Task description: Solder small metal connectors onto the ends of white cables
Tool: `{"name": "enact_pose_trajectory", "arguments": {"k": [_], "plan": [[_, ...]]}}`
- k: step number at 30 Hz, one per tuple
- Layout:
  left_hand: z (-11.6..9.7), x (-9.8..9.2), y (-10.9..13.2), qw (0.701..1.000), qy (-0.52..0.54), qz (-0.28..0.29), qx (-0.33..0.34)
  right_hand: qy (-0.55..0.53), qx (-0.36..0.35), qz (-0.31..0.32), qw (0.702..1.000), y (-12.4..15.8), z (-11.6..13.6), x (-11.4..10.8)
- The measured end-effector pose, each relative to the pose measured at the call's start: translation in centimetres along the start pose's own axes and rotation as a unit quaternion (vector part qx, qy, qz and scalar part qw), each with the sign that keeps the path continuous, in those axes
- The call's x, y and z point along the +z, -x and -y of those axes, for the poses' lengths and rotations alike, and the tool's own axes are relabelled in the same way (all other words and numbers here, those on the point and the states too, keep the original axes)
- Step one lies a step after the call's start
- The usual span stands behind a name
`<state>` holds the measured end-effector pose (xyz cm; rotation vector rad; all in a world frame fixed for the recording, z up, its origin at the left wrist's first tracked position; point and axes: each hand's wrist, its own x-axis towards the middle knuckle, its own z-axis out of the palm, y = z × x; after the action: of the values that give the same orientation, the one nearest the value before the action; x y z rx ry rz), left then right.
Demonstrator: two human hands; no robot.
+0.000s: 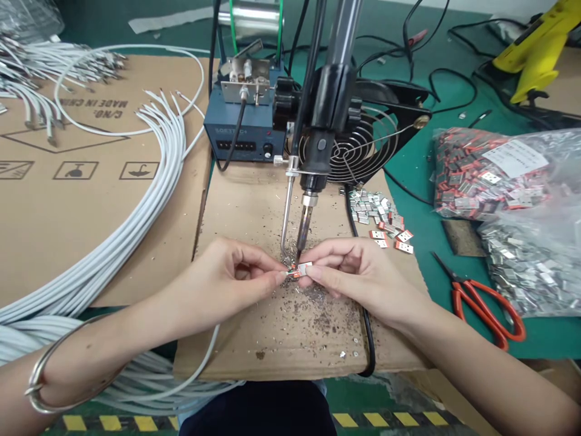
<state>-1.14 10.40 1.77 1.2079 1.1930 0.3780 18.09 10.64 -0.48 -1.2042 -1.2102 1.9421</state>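
Under the tip of the mounted soldering iron [305, 224], my two hands meet over the cardboard. My left hand [238, 272] pinches the wire end of a white cable [209, 354], which hangs down past the cardboard's front edge. Between the thumb and fingers of my right hand [358, 272] is a small USB connector [305, 269] with a metal shell and an orange part. Cable end and connector come together right at the iron's tip; the exact contact is too small to make out. A thin solder feed tube [287, 212] ends just beside the tip.
Behind the iron stand a blue solder feeder [245, 130], a solder spool [256, 24] and a fan [347, 148]. Loose connectors [374, 209], bagged connectors [476, 175] and orange-handled scissors [488, 303] lie right. Bundled white cables [154, 188] fill the left. A yellow tool [535, 54] sits far right.
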Motion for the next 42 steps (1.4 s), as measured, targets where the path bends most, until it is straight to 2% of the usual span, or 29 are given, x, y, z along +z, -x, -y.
{"name": "enact_pose_trajectory", "arguments": {"k": [17, 42], "plan": [[0.36, -0.04, -0.09, 1.000, -0.001, 0.019, 0.011, -0.004, -0.001, 0.001, 1.000, 0.01, 0.12, 0.04], [0.39, -0.10, -0.22, 0.999, -0.037, 0.005, 0.010, 0.018, 0.003, -0.017, 1.000, -0.14, 0.05, 0.29]]}}
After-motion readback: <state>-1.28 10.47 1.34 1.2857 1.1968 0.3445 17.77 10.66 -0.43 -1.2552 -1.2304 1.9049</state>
